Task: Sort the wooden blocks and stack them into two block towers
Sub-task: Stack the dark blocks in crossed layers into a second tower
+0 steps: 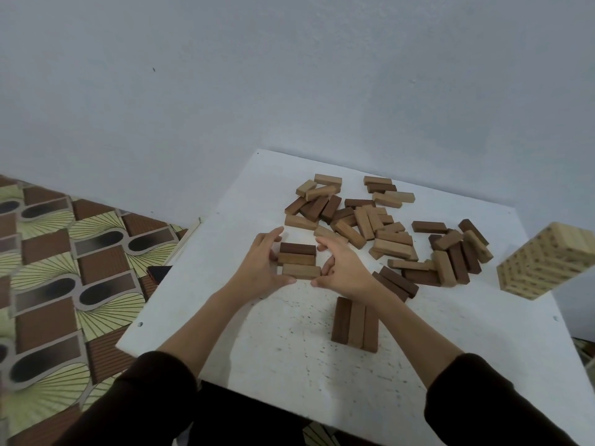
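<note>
So the white table [289,365] takes up most of the view, speckled top, pushed against a pale wall, with patterned floor tiles [64,252] off to the left. Next biggest thing is the loose pile of wooden blocks [383,233] spread across the far half of the table, light and dark ones mixed and lying every which way, so the sorting looks barely started to me. At the right edge there's a finished-looking pale block tower [544,262] that seems to be a separate printed set. Nearer the person sits a row of three blocks [354,325] side by side, partly hidden under the right forearm. Further out is a second row of three [299,260], dark at the back and lighter toward the front. The left hand [260,268] is cupped against its left ends, the right hand [341,272] against its right ends, fingers curled loosely and pressing inward to square it up rather than lifting anything, as far as I can tell. These blocks look light, rigid and smooth-ish, so they'll slide easily on that top. I'd take each one by its long sides with thumb and fingers, and set it down gently, because a low layer will shift with a nudge.
</note>
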Motion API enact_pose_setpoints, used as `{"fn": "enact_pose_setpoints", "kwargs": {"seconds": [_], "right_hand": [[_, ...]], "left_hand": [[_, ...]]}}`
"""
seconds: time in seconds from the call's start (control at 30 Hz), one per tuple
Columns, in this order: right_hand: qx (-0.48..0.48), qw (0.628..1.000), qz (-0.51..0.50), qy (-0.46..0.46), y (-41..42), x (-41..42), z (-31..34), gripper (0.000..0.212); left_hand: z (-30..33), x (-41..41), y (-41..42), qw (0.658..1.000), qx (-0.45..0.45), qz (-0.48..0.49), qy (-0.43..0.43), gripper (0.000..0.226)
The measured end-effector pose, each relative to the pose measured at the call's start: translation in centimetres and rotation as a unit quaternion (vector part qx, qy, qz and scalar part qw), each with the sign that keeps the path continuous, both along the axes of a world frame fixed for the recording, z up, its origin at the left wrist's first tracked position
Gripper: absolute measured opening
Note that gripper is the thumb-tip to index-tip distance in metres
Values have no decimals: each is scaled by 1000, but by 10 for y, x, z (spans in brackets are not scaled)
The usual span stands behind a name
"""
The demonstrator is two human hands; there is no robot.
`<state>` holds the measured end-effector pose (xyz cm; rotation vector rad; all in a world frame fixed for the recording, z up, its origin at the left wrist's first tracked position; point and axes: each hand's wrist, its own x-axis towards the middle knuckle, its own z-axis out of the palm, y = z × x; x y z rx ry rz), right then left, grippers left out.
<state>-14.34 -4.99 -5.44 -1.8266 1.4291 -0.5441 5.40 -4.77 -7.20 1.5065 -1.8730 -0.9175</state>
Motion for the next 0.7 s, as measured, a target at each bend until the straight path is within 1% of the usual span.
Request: {"fn": "enact_pose_setpoints", "kwargs": {"seconds": [0.1,0.37,0.7], "right_hand": [[-2,1000,-3,-1,-2,2,-2,85],[0,1000,-5,4,-2,4,-2,86],[-2,1000,-4,13,-3,5,-1,88]], "left_hand": [[-2,1,0,1000,-15,2,6,96],[-4,3,0,999,-8,-1,35,94],[-3,4,0,1000,-9,-2,26,93]]}}
